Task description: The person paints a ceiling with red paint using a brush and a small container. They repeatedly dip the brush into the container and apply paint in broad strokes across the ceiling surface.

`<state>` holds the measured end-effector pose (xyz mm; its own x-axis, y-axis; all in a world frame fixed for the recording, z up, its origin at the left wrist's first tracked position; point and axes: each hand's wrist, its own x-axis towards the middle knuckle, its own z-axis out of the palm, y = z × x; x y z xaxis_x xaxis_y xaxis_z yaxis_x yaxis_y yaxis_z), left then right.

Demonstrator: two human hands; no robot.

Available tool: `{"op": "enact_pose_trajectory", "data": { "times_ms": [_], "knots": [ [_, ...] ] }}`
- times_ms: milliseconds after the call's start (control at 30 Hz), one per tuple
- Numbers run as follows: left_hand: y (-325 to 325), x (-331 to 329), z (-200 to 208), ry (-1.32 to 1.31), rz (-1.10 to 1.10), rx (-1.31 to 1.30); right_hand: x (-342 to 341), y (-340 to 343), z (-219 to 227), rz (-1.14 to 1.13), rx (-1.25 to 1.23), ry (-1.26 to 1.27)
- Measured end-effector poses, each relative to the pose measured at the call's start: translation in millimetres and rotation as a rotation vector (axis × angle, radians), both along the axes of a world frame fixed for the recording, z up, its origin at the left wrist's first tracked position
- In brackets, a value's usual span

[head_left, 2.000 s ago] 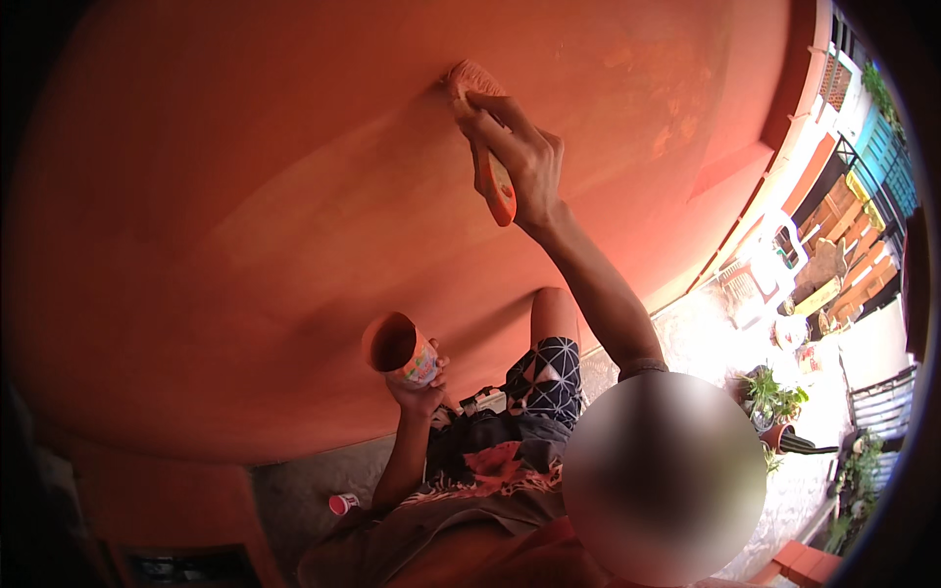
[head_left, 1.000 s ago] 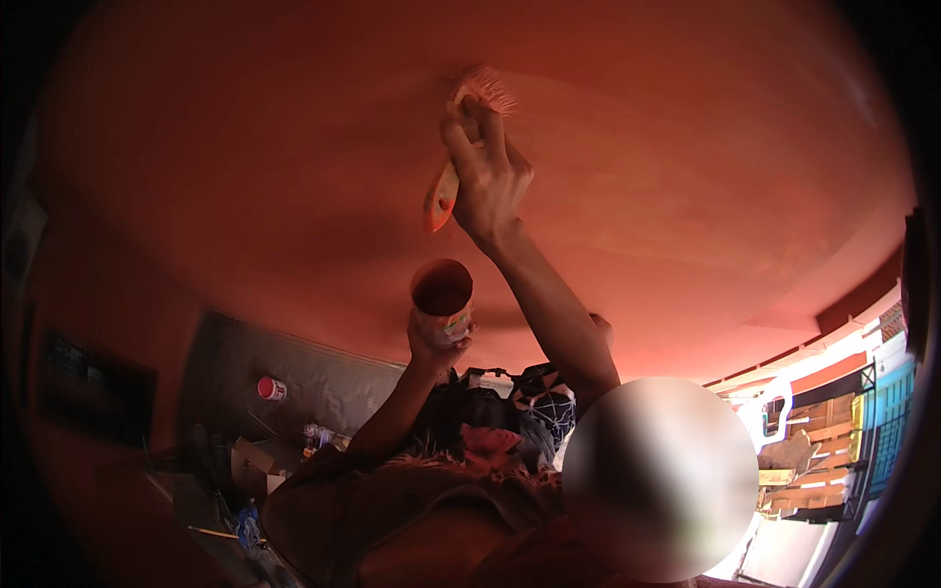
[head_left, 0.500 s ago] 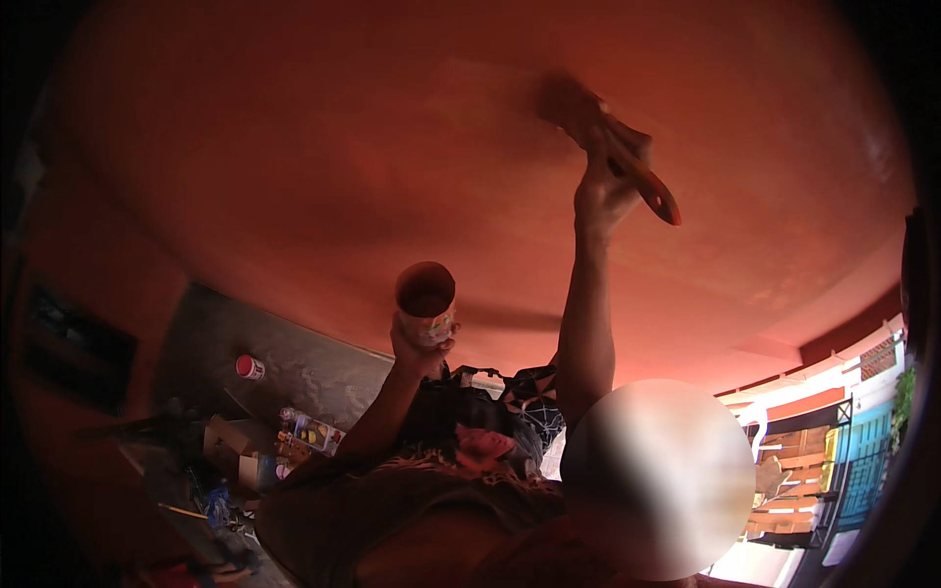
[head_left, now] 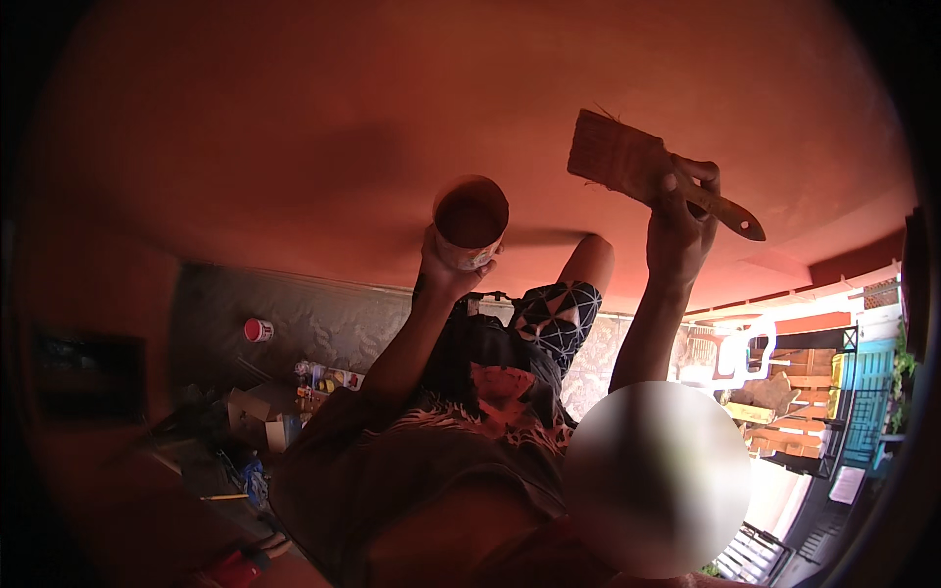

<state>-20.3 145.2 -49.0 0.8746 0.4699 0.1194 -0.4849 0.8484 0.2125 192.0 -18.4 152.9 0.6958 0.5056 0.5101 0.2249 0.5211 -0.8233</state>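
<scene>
My left hand (head_left: 453, 267) is wrapped round a small open paint can (head_left: 471, 245) with a pale side, its mouth tipped toward me. The inside looks dark reddish, and how full it is I cannot tell. Up at the right, my right hand (head_left: 683, 220) grips a wide paintbrush (head_left: 618, 155) by its wooden handle. Its paint-darkened bristles point left, a few stray ones sticking out. Behind both hands spreads a red-orange painted wall (head_left: 294, 88). The brush seems held off that surface.
At the lower left, a red-and-white bucket (head_left: 258, 330) stands on the grey floor (head_left: 323, 304), near a cardboard box (head_left: 260, 412) and assorted clutter. On the right, a bright opening shows a white chair (head_left: 760, 353), wooden boards (head_left: 806, 402) and a blue gate (head_left: 867, 412).
My right hand has moved right and down, bringing the brush away from where its bristles met the wall. My left hand has raised the can and shifted it right.
</scene>
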Motion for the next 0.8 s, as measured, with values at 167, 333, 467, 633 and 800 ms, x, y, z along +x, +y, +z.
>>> {"op": "enact_pose_trajectory", "data": {
  "times_ms": [167,333,467,633,800],
  "knots": [
    [-18,16,-6,-0.024,-0.097,0.003,-30,-7,-5,0.217,-0.067,-0.071],
    [-33,22,-7,-0.067,-0.131,0.014,-40,-13,0,0.26,-0.275,-0.184],
    [-32,21,-20,-0.15,-0.237,0.066,-39,-19,-4,0.364,-0.371,-0.307],
    [-48,18,-4,0.114,-0.135,-0.003,-42,-22,6,0.383,-0.615,-0.307],
    [-51,15,-12,0.203,-0.082,-0.02,-39,-17,1,0.402,-0.744,-0.283]
  ]
}}
